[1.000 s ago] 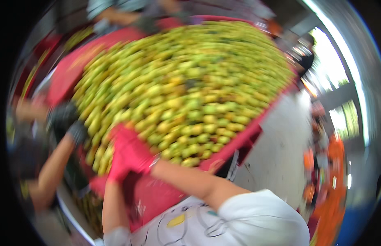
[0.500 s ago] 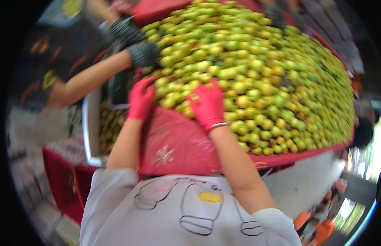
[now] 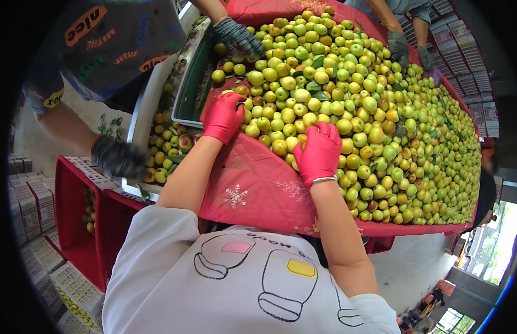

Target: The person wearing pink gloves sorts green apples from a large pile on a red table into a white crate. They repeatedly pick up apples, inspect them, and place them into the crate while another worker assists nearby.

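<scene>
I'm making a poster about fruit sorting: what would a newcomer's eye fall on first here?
Probably the big heap of yellow-green fruit, spread across the middle and right of the view. Next, the bright pink-gloved hands: the left hand at the heap's near-left edge, the right hand on its near side. The snowflake-patterned red cloth also stands out, just below the fruit.

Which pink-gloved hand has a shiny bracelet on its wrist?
The right hand, over the yellow-green fruit: a silvery bracelet circles its wrist. The left hand, also gloved in pink, shows no bracelet.
</scene>
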Tool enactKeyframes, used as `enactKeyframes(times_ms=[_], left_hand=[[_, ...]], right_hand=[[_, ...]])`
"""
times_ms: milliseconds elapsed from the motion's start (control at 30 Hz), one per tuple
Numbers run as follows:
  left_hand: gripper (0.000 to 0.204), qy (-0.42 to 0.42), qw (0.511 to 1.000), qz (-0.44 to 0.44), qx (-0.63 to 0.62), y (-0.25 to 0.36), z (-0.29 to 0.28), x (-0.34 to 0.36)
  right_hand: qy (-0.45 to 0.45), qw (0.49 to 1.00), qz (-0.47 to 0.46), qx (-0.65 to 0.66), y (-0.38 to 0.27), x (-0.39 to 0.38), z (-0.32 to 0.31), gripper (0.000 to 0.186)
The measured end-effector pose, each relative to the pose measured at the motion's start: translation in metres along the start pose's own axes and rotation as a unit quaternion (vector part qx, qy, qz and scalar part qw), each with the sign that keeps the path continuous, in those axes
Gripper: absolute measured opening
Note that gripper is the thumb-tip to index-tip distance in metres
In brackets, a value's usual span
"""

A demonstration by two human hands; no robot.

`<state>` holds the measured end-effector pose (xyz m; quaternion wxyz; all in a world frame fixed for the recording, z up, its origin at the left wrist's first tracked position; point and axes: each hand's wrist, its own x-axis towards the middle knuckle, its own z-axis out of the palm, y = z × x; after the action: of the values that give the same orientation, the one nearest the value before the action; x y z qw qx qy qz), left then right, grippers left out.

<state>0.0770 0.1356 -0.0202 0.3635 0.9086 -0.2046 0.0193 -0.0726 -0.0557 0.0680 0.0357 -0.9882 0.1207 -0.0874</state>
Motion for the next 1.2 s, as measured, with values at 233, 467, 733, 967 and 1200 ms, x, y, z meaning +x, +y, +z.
enactKeyframes(times_ms=[233,467,733,967,1200], left_hand=[[0.060,-0.180,0.982,0.014,0.061,0.006,-0.007,0.008],[0.071,-0.203,0.967,-0.073,0.140,-0.043,0.028,0.029],[0.038,-0.096,0.988,-0.069,0.098,-0.073,0.000,0.047],[0.063,-0.286,0.951,-0.009,0.118,-0.003,-0.008,0.016],[0.020,0.016,0.992,0.050,0.113,-0.012,0.003,0.015]], right_hand=[[-0.032,0.986,-0.157,0.036,-0.036,0.020,0.038,0.052],[-0.023,0.990,-0.142,-0.004,-0.037,0.013,0.045,0.047],[-0.027,0.991,-0.126,0.021,-0.035,0.007,0.041,0.044],[-0.013,0.990,-0.140,0.014,-0.038,0.009,0.035,0.040],[-0.012,0.989,-0.143,0.034,-0.031,0.001,0.036,0.042]])
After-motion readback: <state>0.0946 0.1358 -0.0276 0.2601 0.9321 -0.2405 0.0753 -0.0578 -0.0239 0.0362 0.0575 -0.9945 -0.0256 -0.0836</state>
